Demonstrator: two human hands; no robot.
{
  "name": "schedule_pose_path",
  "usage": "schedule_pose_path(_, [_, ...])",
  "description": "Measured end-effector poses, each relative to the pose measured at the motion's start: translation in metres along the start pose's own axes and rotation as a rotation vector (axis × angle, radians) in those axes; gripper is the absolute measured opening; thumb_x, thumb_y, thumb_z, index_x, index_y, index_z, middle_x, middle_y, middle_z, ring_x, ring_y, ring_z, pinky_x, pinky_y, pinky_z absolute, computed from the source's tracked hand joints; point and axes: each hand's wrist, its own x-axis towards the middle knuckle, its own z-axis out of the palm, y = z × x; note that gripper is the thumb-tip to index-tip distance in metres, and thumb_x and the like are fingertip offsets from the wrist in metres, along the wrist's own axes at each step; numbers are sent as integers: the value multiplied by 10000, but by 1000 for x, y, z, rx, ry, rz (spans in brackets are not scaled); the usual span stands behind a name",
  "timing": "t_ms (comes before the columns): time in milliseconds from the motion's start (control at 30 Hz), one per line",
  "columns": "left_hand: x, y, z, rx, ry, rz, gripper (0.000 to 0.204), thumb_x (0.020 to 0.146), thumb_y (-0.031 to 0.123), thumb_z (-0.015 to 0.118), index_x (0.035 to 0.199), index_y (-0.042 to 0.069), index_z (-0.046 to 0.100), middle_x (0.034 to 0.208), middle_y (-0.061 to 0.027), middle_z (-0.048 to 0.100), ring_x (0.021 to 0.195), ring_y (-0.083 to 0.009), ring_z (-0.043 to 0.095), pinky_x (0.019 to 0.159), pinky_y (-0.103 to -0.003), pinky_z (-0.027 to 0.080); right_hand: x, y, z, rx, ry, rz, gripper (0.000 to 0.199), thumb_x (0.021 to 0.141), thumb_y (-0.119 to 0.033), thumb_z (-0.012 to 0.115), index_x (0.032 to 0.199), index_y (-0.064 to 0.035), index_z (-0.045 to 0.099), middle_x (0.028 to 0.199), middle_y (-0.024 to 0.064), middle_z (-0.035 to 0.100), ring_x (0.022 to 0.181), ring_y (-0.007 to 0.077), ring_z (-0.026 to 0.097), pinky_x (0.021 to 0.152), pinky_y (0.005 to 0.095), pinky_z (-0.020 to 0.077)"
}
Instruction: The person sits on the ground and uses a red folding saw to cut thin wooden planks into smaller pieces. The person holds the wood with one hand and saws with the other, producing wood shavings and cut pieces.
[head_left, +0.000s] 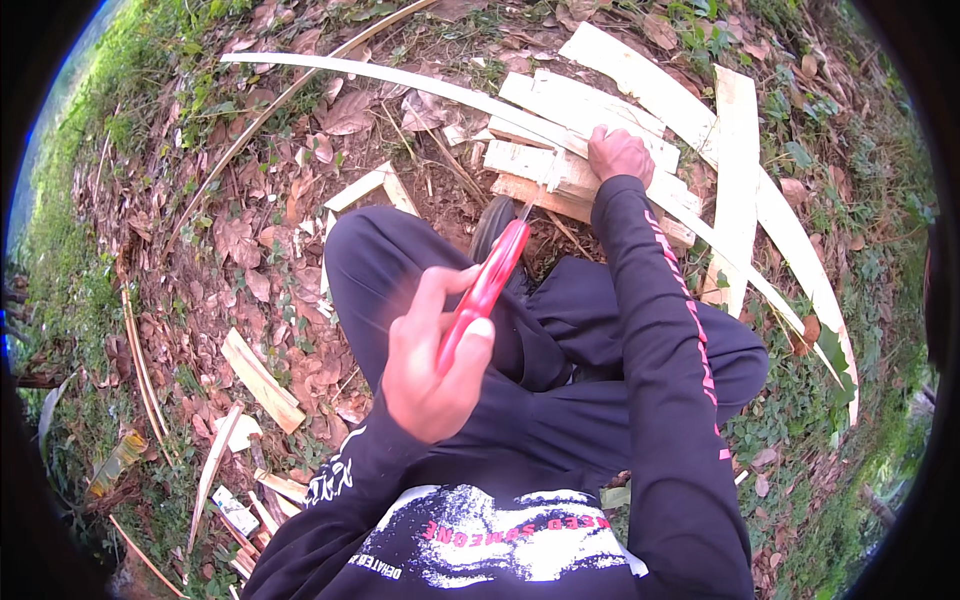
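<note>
My left hand (432,368) is closed around the red handle of a knife-like tool (488,280). Its short metal tip points up toward a stack of pale split wood pieces (530,165). My right hand (619,155) is a fist pressed down on a long thin pale strip (400,78) that curves across the stack. Just below the stack is my dark shoe (492,225), and my knees in black trousers are bent beneath both arms.
Broad pale slats (738,150) lie at the upper right on bare soil. Short offcuts (262,380) and thin slivers are scattered over dry leaves at the left. Grass borders the ground on the left and right.
</note>
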Motion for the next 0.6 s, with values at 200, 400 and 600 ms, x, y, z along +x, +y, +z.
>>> schedule_pose_path(200, [79,-17,34,238,82,360,139,890,67,558,992,-24,534,714,-188,591,574,-342,600,546,-390,466,-3,0,-1,-38,19,-25,513,889,-445,450,956,-38,755,960,232,709,940,375,687,877,451,503])
schedule_pose_path(400, [-2,-1,-13,13,-30,-20,321,907,87,512,1194,-56,508,626,-56,582,566,-84,588,543,-251,416,0,-1,-1,-6,20,-1,514,883,-446,457,946,-32,755,945,233,711,922,371,693,866,451,510])
schedule_pose_path(600, [69,-19,35,101,42,115,207,896,105,546,1056,-24,522,619,-195,555,542,-326,605,532,-378,452,-3,-2,-1,-41,-2,-16,489,877,-420,466,935,-30,757,938,229,713,909,372,697,857,449,516])
